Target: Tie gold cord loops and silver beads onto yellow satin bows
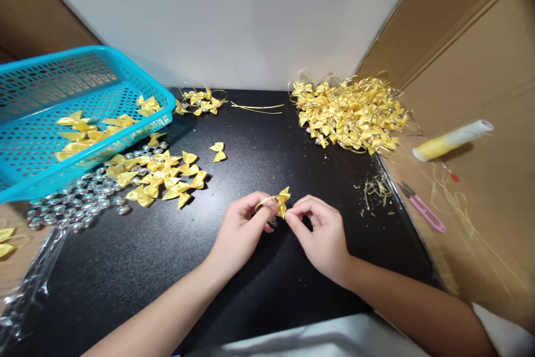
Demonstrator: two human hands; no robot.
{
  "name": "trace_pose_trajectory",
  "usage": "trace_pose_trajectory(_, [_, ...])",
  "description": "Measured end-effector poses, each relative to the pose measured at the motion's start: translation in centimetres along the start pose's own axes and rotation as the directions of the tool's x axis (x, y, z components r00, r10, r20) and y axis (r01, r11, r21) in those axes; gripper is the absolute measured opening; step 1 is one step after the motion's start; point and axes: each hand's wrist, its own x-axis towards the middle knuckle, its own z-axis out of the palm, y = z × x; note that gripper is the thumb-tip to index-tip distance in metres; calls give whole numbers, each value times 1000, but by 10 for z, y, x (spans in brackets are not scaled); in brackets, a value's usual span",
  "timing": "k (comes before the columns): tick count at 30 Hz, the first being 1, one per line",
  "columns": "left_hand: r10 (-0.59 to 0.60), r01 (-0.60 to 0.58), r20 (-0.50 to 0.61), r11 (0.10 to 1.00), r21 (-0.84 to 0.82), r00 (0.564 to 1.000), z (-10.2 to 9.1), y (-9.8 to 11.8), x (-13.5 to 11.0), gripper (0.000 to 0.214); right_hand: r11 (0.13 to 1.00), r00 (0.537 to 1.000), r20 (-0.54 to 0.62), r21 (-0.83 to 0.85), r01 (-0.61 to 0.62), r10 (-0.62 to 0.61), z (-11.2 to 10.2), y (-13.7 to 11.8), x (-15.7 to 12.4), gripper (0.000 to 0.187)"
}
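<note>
Between my two hands is a yellow ribbon bow (283, 201) with a loop of gold cord (261, 201). My left hand (246, 220) pinches the bow and its cord between thumb and fingers. A dark, shiny bit shows under those fingertips, too small to make out. On the bow's right side, the thumb and forefinger of my right hand (320, 229) are pressed together at its lower edge. Whether they grip the ribbon or a cord end is hidden. A single loose bow (218, 151) lies on the black tabletop (251, 162) beyond my left hand.
At left a blue basket (163, 98) holds yellow bows, with more bows (167, 179) and silver bells or beads (79, 201) beside it. Finished-looking looped bows (351, 115) are heaped back right. Pink-handled snips (424, 209), cord scraps (377, 190) and a tube (453, 140) lie right.
</note>
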Motion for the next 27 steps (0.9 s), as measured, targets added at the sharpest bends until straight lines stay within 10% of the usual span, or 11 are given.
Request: trace_pose_trajectory(27, [-56, 55, -21, 998, -33, 998, 3, 0, 0, 18, 983, 997, 15, 167, -77, 76, 2, 3, 2, 13])
